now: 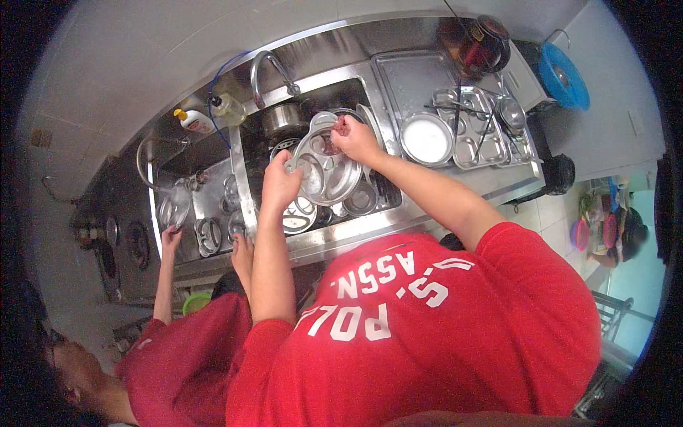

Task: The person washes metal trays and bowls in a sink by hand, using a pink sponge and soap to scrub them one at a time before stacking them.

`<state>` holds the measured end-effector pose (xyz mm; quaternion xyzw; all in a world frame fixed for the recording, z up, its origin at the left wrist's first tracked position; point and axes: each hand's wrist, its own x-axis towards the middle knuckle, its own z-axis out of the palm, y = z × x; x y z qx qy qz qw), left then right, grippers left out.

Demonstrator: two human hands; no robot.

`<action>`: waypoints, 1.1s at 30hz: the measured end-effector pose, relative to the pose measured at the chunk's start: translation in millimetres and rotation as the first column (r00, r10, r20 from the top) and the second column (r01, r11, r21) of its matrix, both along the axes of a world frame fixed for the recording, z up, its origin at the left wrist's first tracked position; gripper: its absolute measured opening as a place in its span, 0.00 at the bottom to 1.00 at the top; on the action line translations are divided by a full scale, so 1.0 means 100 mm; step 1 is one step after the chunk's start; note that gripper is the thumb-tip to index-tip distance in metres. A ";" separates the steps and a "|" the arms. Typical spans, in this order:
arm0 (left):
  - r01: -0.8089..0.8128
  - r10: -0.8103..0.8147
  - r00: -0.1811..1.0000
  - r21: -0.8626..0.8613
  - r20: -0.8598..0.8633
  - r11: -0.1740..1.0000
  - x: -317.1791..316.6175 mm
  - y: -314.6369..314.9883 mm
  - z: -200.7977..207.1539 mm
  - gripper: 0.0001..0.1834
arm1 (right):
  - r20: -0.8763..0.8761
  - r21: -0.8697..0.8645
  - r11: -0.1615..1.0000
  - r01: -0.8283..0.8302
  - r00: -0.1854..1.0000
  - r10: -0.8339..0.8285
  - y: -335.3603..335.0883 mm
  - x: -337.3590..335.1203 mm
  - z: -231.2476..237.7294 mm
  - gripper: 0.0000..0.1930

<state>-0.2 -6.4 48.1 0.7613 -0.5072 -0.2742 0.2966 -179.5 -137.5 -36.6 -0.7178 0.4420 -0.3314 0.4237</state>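
Over the sink [245,206] I hold a round steel compartment plate [343,183] tilted up. My left hand [283,181] is closed round its left rim. On its upper part, my right hand [356,140] presses a reddish, scrunched scrubber [340,128], partly hidden in the fingers. Below the plate, a steel pot [283,121] and several round dishes lie in the sink, among them a steel bowl [361,199] and a divided plate [297,219]. A curved faucet [263,71] rises behind the pot.
At my left, a co-worker in dark red rinses a dish [174,208] at another basin. A yellow-capped bottle [193,121] and clear pump bottle [228,110] stand behind. Rightward are a white-filled round pan [427,139], stacked compartment trays [466,153] and a blue basin [562,76].
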 end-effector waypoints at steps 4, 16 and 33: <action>-0.044 0.047 0.998 -0.066 0.047 0.997 -0.05 -0.03 -0.19 0.14 | 0.213 0.189 0.980 0.066 0.971 -0.106 -0.06 0.01 -0.31 0.13; -0.339 0.305 0.916 -0.099 -0.259 0.936 -0.15 0.10 -0.51 0.10 | 0.490 0.627 0.770 -0.118 0.828 -0.272 0.09 -0.01 -0.30 0.11; -0.101 0.354 0.734 0.424 -0.579 0.900 0.06 0.42 -1.48 0.17 | 0.236 0.719 0.674 -0.169 0.972 -0.009 0.45 -0.02 -1.01 0.24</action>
